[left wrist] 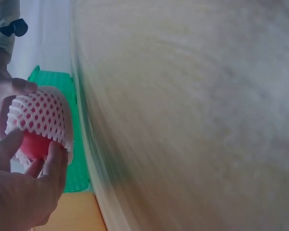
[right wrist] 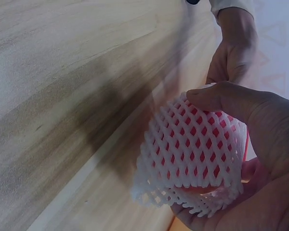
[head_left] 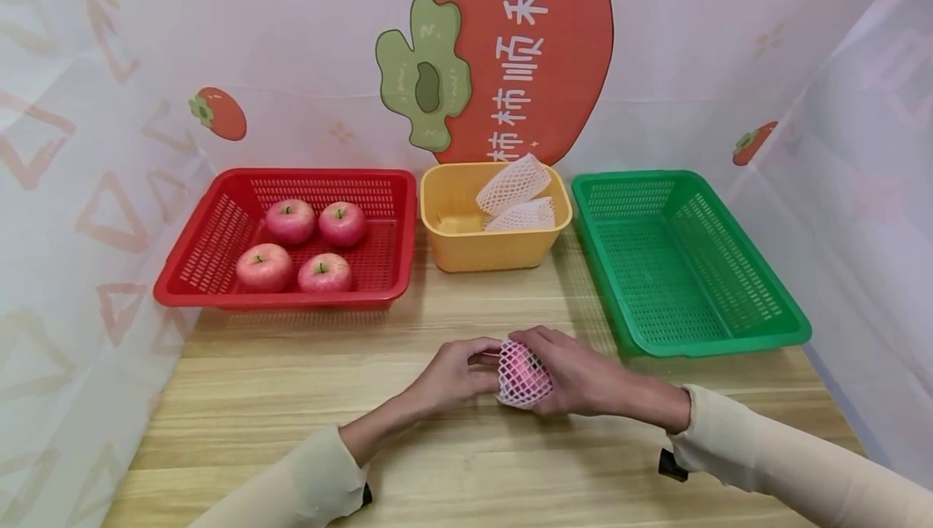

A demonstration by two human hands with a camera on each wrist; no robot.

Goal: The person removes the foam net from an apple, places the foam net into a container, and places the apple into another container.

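A red apple [left wrist: 36, 145] sits inside a white foam net sleeve [head_left: 523, 381], held just over the wooden table in front of me. My right hand [head_left: 583, 376] grips the sleeve and apple from the right, its thumb lying across the mesh in the right wrist view. On the other side my left hand [head_left: 453, 374] holds the apple between thumb and fingers. In the left wrist view, bare red skin shows at the sleeve's edge near those fingertips. A loose mesh rim [right wrist: 202, 199] hangs past the fruit in the right wrist view.
A red basket [head_left: 284, 301] with several apples stands at the back left. A yellow bin [head_left: 492, 253] in the back middle holds foam net sleeves [head_left: 513, 184]. At the right is a green basket [head_left: 678, 269]. Printed curtains [head_left: 313, 50] enclose the table [head_left: 291, 374].
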